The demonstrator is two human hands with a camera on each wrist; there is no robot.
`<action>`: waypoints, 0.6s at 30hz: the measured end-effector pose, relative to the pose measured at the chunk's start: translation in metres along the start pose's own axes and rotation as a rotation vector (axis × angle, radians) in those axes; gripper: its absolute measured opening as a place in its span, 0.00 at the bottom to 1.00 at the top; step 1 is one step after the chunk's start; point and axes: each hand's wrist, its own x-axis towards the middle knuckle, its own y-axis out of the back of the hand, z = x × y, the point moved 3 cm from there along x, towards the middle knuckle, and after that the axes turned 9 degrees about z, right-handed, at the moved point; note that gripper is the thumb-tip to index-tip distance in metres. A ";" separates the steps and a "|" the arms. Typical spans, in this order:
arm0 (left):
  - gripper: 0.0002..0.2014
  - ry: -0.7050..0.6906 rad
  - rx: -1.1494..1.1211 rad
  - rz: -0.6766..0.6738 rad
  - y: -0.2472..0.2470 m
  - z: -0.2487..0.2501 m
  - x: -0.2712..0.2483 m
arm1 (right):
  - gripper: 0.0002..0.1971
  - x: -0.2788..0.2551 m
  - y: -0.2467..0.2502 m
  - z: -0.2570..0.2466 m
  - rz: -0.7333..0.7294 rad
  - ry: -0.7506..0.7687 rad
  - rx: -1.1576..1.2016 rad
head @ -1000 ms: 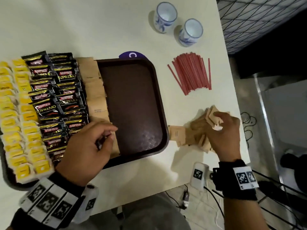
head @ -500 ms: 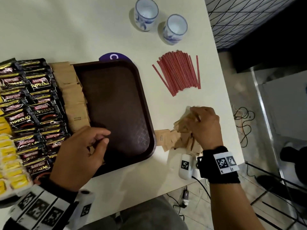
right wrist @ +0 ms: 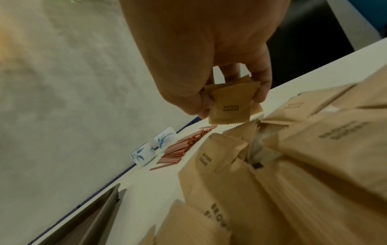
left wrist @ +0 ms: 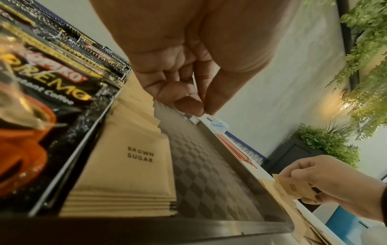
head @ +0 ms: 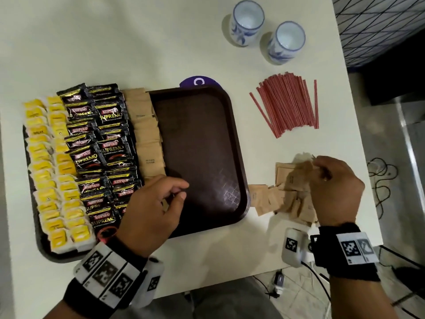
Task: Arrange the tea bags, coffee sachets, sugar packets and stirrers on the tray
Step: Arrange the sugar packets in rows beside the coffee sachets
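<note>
The right hand (right wrist: pixel 211 54) pinches a few brown sugar packets (right wrist: pixel 232 106) between the thumb and the fingers; the right wrist view shows this grip plainly, with the printed face of the front packet toward the camera and its serrated lower edge just above the loose pile of sugar packets (head: pixel 287 194). In the head view the same hand covers its packets almost wholly, so only pale corners show past the knuckles. The pile lies on the white table (head: pixel 138 42), just beside the right rim of the brown tray (head: pixel 239 143). The left hand (head: pixel 151 210) is over the near part of the tray, its fingers curled and the thumb tip pressed against the index fingertip. The left wrist view shows nothing between those fingertips (left wrist: pixel 188 104); the head view cannot settle this. Below that hand, the left wrist view shows a stacked row of sugar packets (left wrist: pixel 130 159) lying flat along the tray floor, with the words BROWN SUGAR legible, a detail too small to read with ease in the head view. To the left of that row are two columns of black coffee sachets (head: pixel 108 148), then two columns of yellow tea bags (head: pixel 53 171). The right half of the tray floor is bare. Red stirrers (head: pixel 289 102) lie in a loose bundle on the table beyond the pile, well apart from the tray. Two blue-and-white cups (head: pixel 266 31) stand farther back.
</note>
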 end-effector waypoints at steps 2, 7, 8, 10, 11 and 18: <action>0.09 -0.014 -0.010 0.011 0.001 -0.001 0.000 | 0.15 0.001 0.004 -0.004 0.029 -0.023 0.056; 0.09 0.017 -0.051 0.024 0.005 -0.005 0.001 | 0.16 0.002 0.017 -0.044 0.017 0.007 0.348; 0.08 0.038 -0.076 0.026 0.006 -0.007 0.002 | 0.17 -0.002 0.014 -0.059 -0.066 0.016 0.447; 0.07 0.097 -0.160 0.021 0.003 -0.007 0.002 | 0.18 -0.016 0.003 -0.095 -0.258 0.126 0.571; 0.08 0.129 -0.212 0.008 0.001 -0.005 0.003 | 0.19 -0.024 -0.003 -0.112 -0.350 0.219 0.608; 0.19 0.390 -0.675 -0.205 -0.013 -0.005 0.017 | 0.11 -0.074 -0.031 -0.168 -0.572 0.613 0.872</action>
